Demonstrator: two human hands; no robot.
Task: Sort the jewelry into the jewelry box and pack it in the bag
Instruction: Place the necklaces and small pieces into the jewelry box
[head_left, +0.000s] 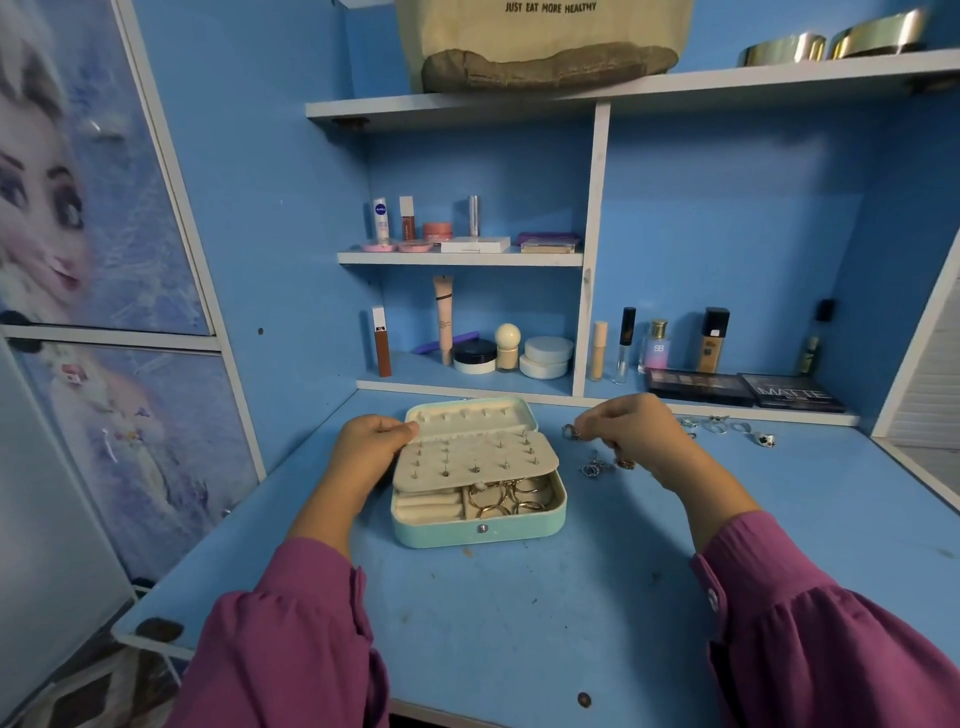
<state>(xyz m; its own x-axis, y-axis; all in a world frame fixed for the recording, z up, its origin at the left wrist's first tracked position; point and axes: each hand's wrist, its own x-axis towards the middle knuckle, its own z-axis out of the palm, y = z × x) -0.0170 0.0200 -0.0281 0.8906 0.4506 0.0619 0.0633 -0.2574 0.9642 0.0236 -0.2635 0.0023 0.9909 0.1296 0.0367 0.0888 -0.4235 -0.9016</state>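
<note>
A mint-green jewelry box (478, 532) lies open on the blue desk, its cream earring flap (475, 457) studded with several earrings. Gold hoops (506, 499) fill the right compartment under the flap. My left hand (371, 441) holds the flap's left edge between thumb and fingers. To the right of the box, my right hand (631, 428) pinches a small silver ring (571, 431) above the desk. Loose rings (597, 467) lie below that hand, and more rings (722, 426) lie farther right. The cream canvas bag (540, 47) sits on the top shelf.
Cosmetics stand on the shelves behind the box, and two dark palettes (743, 389) lie at the desk's back right. Two gold bangles (831, 41) sit on the top shelf. A printed cabinet door (78, 208) stands on the left.
</note>
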